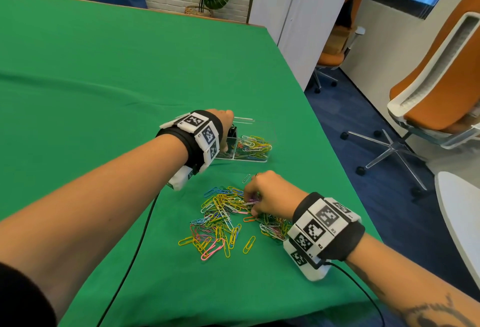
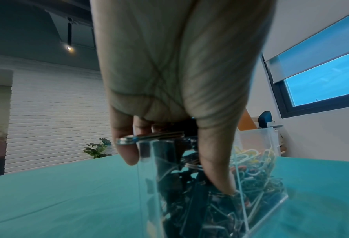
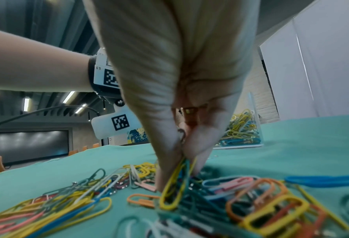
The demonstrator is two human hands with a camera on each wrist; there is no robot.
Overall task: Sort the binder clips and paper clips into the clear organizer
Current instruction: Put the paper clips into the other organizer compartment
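Green cloth table (image 1: 104, 79), orange chairs (image 1: 441, 87), perhaps an office

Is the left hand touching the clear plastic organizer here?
Touching. The left wrist view shows the left hand with its thumb and fingers down over the clear plastic organizer, pressed against its walls.

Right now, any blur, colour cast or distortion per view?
Head: sharp, wide-angle bend at the edges of the table. Left wrist: bluish cast, left hand soft up close, clear organizer reflective. Right wrist: same cast, nearest paper clips blurred.
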